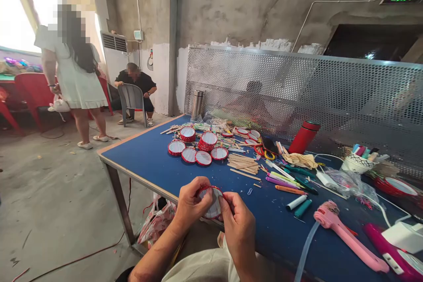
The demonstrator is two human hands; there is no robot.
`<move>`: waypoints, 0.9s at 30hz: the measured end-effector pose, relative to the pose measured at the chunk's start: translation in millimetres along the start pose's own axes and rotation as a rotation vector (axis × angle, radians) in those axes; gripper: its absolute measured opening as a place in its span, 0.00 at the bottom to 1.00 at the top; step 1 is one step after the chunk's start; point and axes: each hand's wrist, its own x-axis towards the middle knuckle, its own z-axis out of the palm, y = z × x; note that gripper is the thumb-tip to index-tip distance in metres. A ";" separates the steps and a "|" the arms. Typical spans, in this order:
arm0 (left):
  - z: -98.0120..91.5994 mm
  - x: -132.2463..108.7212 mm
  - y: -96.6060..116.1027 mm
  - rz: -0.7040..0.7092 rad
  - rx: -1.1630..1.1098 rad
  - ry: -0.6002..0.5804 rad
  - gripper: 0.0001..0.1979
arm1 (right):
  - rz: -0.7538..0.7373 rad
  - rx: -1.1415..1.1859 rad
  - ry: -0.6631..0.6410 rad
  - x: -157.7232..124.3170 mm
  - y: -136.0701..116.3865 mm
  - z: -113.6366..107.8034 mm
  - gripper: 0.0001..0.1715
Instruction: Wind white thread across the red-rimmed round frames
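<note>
I hold one red-rimmed disc in front of me, by the near edge of the blue surface. My left hand has its left side, thumb across the pale face and fingers bent at the rim; my right hand pinches the opposite rim, thumb and fingers close together (which ones bear on it from behind, I cannot tell). Beyond, more discs lie grouped, some stacked, with flat sticks just to their right. Farther right are loose markers, a pink tool and a bowl of pens. A red flask stands before the mesh panel. Off left, a person in white stands near another in black, seated behind a grey chair's back.
</note>
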 end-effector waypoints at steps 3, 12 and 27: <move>0.5 -0.2 -1.6 -0.002 -0.014 -0.010 0.03 | -0.012 -0.014 0.003 -0.2 -0.1 -0.1 0.17; 0.0 -0.1 -2.2 0.027 -0.098 -0.020 0.04 | -0.058 -0.033 0.026 1.0 -2.2 0.0 0.16; 0.2 -0.1 0.0 0.058 -0.055 0.029 0.05 | -0.072 -0.059 0.025 -0.7 1.5 0.7 0.17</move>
